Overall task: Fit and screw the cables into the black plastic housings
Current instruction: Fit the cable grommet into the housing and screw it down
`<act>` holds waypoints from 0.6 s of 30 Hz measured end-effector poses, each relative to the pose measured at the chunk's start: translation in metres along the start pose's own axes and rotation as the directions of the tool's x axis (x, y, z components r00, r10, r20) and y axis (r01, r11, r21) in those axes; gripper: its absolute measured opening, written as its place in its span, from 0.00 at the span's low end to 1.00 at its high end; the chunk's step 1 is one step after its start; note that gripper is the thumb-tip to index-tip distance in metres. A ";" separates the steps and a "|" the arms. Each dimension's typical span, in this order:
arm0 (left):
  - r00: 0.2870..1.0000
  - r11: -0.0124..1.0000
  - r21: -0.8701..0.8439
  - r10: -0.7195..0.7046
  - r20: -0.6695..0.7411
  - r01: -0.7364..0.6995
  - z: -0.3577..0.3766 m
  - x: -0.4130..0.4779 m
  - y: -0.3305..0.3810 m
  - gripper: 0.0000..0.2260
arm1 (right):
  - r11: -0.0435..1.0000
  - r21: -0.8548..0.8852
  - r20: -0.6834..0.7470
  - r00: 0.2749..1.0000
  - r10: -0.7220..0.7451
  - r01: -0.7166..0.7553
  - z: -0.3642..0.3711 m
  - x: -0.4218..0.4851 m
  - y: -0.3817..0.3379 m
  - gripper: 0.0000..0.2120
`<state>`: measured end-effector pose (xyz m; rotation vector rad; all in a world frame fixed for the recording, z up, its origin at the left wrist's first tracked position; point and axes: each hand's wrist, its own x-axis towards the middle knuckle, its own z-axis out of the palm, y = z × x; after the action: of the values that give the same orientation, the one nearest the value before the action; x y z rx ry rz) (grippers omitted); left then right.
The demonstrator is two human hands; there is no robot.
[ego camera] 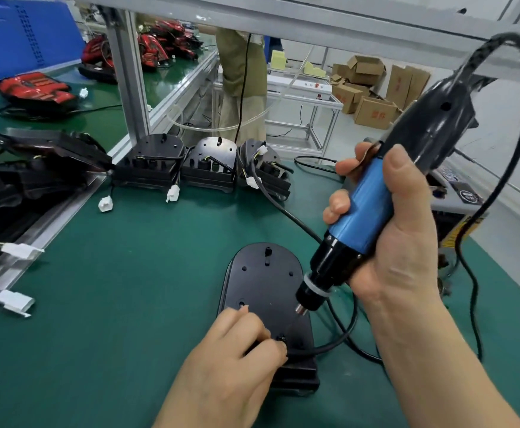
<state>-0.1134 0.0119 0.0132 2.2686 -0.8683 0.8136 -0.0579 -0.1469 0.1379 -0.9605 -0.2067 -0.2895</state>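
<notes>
A black plastic housing [264,282] lies flat on the green mat in front of me. A black cable [323,349] leaves its near right side. My left hand [237,350] rests on the housing's near end, its fingers curled and pinching a small dark part at a hole, where the cable meets the housing. My right hand [397,239] grips a blue and black electric screwdriver [366,211], tilted, with its bit pointing down at the housing close to my left fingers. The bit tip is blurred.
Three more housings [206,163] with cables and white connectors stand in a row at the mat's far edge. Dark parts fill a tray [21,180] at left. Red lamp units [36,88] lie on the conveyor. A person [243,78] stands behind; cardboard boxes [372,88] sit far right.
</notes>
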 end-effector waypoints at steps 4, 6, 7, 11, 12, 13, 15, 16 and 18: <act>1.000 1.000 -0.016 0.004 -0.007 -0.004 0.001 -0.001 -0.002 0.10 | 0.999 -0.040 0.022 1.000 -0.021 0.022 0.003 -0.001 0.000 0.14; 1.000 1.000 -0.013 0.006 -0.002 -0.006 0.001 -0.001 -0.002 0.07 | 0.999 -0.046 0.028 0.999 -0.020 0.022 0.004 -0.001 0.001 0.14; 1.000 1.000 -0.011 0.006 0.001 -0.006 0.001 -0.001 -0.002 0.06 | 0.999 -0.048 0.030 0.999 -0.019 0.020 0.004 -0.001 0.001 0.15; 1.000 1.000 0.010 0.006 0.017 -0.006 -0.001 -0.001 -0.001 0.06 | 0.999 -0.047 0.038 0.999 -0.013 0.015 0.006 -0.002 0.001 0.16; 1.000 1.000 0.011 0.006 0.018 -0.006 -0.002 -0.001 -0.001 0.06 | 0.999 -0.050 0.042 0.999 -0.015 0.017 0.006 -0.002 0.001 0.16; 1.000 1.000 0.012 0.003 0.019 -0.003 -0.002 -0.001 -0.001 0.06 | 0.998 -0.055 0.047 0.999 -0.017 0.019 0.006 -0.002 0.001 0.15; 1.000 1.000 0.014 0.003 0.024 -0.004 -0.003 -0.001 0.000 0.06 | 0.998 -0.065 0.055 0.998 -0.017 0.021 0.006 -0.003 0.001 0.13; 1.000 1.000 0.016 0.006 0.027 -0.006 -0.003 -0.001 0.000 0.06 | 0.997 -0.068 0.057 0.998 -0.017 0.021 0.007 -0.003 0.002 0.12; 0.999 1.000 0.018 0.001 0.032 -0.001 -0.003 0.000 -0.001 0.06 | 0.997 -0.075 0.064 0.998 -0.015 0.019 0.008 -0.003 0.002 0.11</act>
<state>-0.1141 0.0142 0.0145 2.3028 -0.8801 0.7905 -0.0604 -0.1393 0.1399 -1.0439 -0.2633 -0.2846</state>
